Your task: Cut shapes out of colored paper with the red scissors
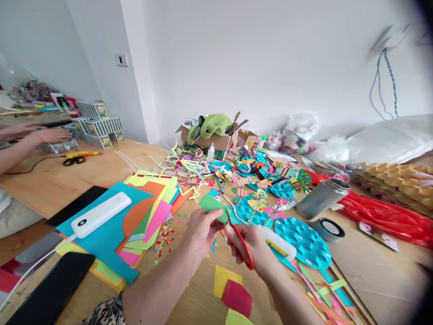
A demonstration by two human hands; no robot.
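Between the thumb and fingers of my left hand (199, 230) is a piece of green paper (209, 204), raised above the table. My right hand (252, 243) grips red-handled scissors (244, 248), whose blades meet the right edge of the green paper. How far the blades are apart is hard to make out. Below my hands lie a yellow paper piece (221, 275), a dark red one (237, 298) and a light green one (237, 318). Tiny coloured paper scraps (165, 241) are scattered left of my left hand.
Left are stacked coloured papers (152, 216), a white power bank (101, 214) and a black phone (57, 289). Right stand blue egg-tray pieces (302, 241), a glue bottle (279, 243) and a metal flask (321, 198). Another person's hands (50, 135) work at far left.
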